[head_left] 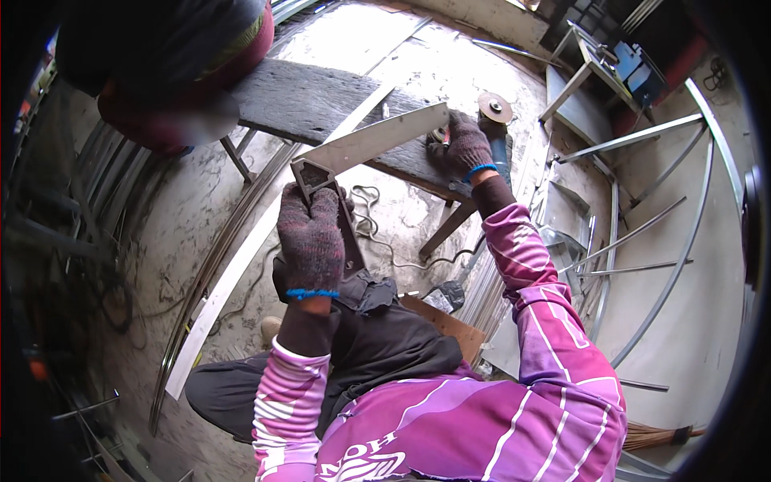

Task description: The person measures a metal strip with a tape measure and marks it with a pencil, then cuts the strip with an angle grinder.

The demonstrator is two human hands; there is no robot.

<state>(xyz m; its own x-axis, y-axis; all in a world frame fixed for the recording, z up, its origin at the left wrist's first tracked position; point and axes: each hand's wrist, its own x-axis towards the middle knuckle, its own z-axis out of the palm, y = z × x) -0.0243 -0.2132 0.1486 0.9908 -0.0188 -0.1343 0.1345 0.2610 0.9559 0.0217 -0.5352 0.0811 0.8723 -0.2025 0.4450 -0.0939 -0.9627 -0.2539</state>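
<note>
My left hand point(312, 237), in a dark knitted glove with a blue cuff, is closed round the dark stock of a metal try square point(385, 138). Its wide flat blade slants up to the right, over a wooden bench point(297, 96). At the blade's far end is my right hand point(470, 146), gloved alike, with its fingers curled. A small red and metallic thing shows by those fingers, too hidden to name. Just right of that hand an angle grinder point(499, 149) with a blue body stands disc up, its tan disc point(495, 108) showing.
A long pale metal strip point(221, 293) runs under the square and across the bench. Another person point(169, 48) in dark clothes is at the upper left. A cable point(368, 217) winds over the floor. Curved metal frames point(666, 297) stand at right, near a small table point(598, 64).
</note>
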